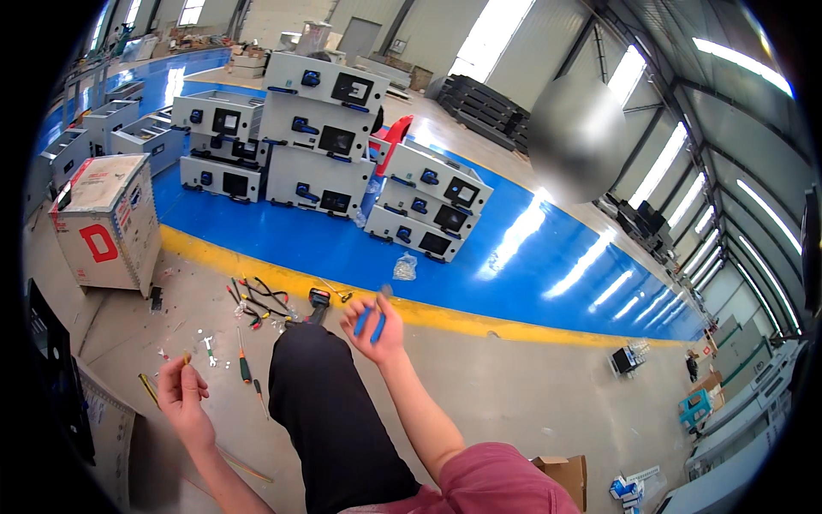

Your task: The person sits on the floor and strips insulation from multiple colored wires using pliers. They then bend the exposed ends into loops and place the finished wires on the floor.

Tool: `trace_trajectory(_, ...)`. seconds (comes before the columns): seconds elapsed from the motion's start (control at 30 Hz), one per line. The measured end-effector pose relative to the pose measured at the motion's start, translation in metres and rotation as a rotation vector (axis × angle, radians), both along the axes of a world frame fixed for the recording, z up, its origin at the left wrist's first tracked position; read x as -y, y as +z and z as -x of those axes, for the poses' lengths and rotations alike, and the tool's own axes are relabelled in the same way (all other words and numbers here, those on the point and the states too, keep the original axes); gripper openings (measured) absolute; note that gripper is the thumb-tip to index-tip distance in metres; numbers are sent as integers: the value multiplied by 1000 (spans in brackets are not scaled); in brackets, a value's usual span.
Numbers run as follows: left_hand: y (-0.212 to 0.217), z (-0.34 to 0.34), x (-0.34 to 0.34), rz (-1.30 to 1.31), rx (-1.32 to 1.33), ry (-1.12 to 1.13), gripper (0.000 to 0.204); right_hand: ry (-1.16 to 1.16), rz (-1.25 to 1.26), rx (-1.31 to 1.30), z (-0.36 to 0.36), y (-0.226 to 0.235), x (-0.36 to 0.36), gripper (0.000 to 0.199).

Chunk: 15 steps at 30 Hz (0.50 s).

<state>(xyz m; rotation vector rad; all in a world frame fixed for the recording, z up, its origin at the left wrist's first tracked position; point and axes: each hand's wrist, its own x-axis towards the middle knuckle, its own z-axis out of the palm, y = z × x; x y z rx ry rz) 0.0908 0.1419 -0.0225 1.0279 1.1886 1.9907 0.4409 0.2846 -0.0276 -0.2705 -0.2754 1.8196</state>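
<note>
My right hand (387, 332) is closed around a pair of blue-handled pliers (377, 329). Their grey jaws point up and away from me, past my fingers. Lower and farther left, my left hand (185, 401) pinches a small yellowish piece (187, 359) between thumb and fingertips; it is too small to name. The two hands are apart, on either side of my bent knee in black trousers (330, 403). On the floor between them lie a green-handled screwdriver (245, 368), a smaller screwdriver (259, 391) and a wrench (209, 349).
Beyond my knee lie a cordless drill (318, 301) and several pliers (248, 310). A clear bag of small parts (405, 266) sits on the blue floor before stacked grey cabinets (317, 141). At left stands a wooden crate (107, 227); an open cardboard box (565, 475) is behind my right arm.
</note>
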Motion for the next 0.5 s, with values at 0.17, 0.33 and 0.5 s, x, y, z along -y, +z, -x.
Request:
trace_trajectory(0.17,3,18,5,-56,205,-68,14,363,-397,211,78,146,1,41)
trace_trajectory(0.33,-1,24,-1,-155,364,-59,18,467,-263,501,170,163,-7,36)
trace_trajectory(0.5,-63,65,-17,-18,365,-92,30,379,-69,595,206,72,-13,38)
